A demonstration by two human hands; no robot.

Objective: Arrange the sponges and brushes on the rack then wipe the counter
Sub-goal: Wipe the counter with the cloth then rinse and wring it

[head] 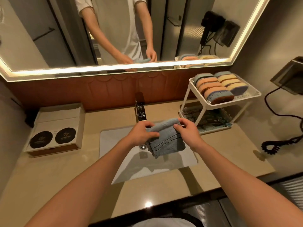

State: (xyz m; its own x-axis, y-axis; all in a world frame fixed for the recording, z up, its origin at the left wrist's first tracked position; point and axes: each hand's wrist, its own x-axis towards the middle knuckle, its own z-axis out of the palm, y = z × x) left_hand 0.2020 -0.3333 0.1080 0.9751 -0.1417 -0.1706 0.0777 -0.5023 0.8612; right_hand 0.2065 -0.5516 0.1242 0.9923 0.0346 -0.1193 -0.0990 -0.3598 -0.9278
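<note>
A grey-blue cloth (165,141) with thin dark stripes hangs folded above the sink (114,141). My left hand (142,133) grips its left side and my right hand (186,130) pinches its right top edge. At the back right of the beige counter (65,169) stands a white two-tier rack (213,102). Several sponges (219,86), orange, yellow and blue, stand in rows on its top shelf. Brushes (205,117) lie on the lower shelf, partly hidden by the shelf above.
A chrome faucet (140,108) rises behind the sink. A white box (55,128) with two black round lids sits on the counter's left. A black coiled cord (278,143) lies on the right end. A lit mirror (114,30) spans the wall.
</note>
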